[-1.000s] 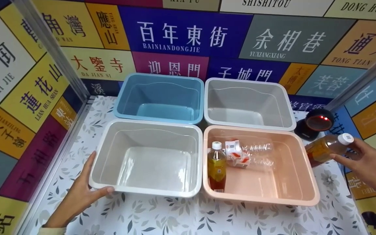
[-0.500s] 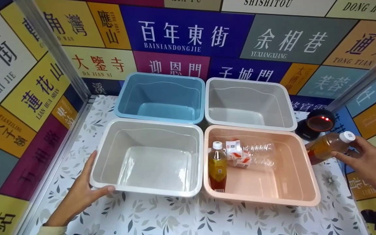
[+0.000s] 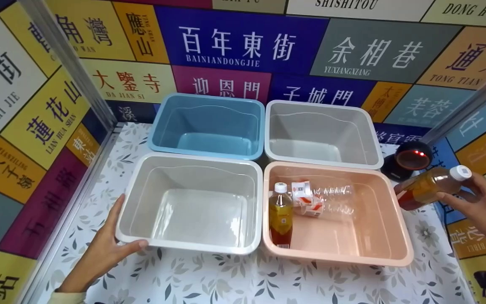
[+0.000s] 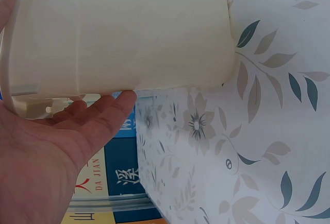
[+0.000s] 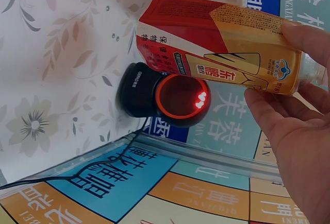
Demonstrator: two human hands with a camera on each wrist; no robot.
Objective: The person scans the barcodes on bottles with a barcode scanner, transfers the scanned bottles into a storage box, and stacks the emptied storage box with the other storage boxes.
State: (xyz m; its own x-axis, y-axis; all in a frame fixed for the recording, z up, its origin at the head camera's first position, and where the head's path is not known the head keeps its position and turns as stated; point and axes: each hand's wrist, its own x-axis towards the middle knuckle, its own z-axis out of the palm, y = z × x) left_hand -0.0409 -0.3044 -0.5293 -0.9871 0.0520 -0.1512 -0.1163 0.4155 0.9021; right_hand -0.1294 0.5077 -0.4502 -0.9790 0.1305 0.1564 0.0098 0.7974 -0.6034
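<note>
Our hands stay well apart in place: the right hand [image 3: 483,204] pinches a drink bottle [image 3: 430,188] near its capped end, tilted beside the black scanner [image 3: 405,162] and just outside the peach tub [image 3: 331,240]; the left hand [image 3: 103,238] rests spread against the front pale tub's [image 3: 201,223] corner. We judge this to be the scanning step. The next move seems to call for turning the label [image 5: 219,46] squarely toward the scanner without loosening the pinch.

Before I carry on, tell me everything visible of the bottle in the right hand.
The bottle is clear, apparently plastic, its white cap on, with a red and gold label bearing Chinese print. The right hand grips its upper part, cap end up, beside the scanner; whether it touches that is unclear.
</note>
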